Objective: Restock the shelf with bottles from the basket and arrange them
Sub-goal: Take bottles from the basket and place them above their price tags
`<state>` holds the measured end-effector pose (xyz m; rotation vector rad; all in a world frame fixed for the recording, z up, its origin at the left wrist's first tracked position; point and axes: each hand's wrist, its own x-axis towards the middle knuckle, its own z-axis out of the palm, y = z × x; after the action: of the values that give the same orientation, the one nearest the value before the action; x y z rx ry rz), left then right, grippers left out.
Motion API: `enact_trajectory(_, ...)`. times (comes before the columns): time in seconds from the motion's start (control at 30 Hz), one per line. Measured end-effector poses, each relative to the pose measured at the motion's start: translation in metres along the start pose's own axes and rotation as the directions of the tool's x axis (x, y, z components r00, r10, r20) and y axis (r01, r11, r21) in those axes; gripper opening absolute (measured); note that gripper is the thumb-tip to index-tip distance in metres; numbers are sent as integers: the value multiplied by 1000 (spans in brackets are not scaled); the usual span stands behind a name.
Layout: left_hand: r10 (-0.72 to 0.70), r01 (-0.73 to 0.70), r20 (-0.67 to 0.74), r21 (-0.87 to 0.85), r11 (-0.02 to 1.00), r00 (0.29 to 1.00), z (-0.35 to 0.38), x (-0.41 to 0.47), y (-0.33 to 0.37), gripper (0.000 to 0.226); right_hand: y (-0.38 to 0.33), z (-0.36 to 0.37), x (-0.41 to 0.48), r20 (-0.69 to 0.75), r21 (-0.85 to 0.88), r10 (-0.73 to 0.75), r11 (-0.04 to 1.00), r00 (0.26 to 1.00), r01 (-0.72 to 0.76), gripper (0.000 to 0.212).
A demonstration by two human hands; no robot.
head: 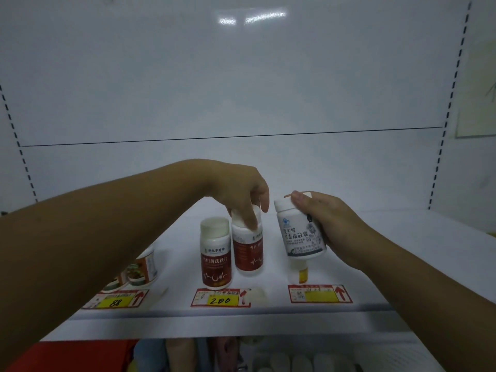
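Seating the red-labelled bottle [248,248], which is pinched at its cap by the left hand [241,189], is best done by keeping it upright, just beside the standing red bottle [216,259] on the shelf [375,264]. The white-labelled bottle [300,232], held tilted in the right hand [330,221], should be righted behind the right price tag [319,294], label forward.
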<state>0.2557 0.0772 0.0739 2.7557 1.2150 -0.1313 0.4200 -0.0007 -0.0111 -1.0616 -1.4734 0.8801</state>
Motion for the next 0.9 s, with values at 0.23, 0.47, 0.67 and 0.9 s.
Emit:
enact_trajectory(0.23, 1, -4, 80, 36, 999, 997, 5, 2, 0, 27, 7, -2, 4, 9, 17, 31, 999, 999, -31, 64)
enact_trajectory(0.47, 17, -15, 133, -14, 1000, 991, 11, 1, -3, 45, 2, 1, 8, 27, 57, 23, 998, 999, -25, 63)
enact_trajectory(0.67, -23, 10, -51, -248, 969, 998, -14, -44, -21, 61, -32, 19, 31, 32, 107, -90, 991, 995, 86, 48)
enact_trajectory(0.9, -262, -37, -421, -583, 812, 868, -20, -113, -69, 41, -70, 104, 76, 131, 175, -200, 969, 971, 176, 32)
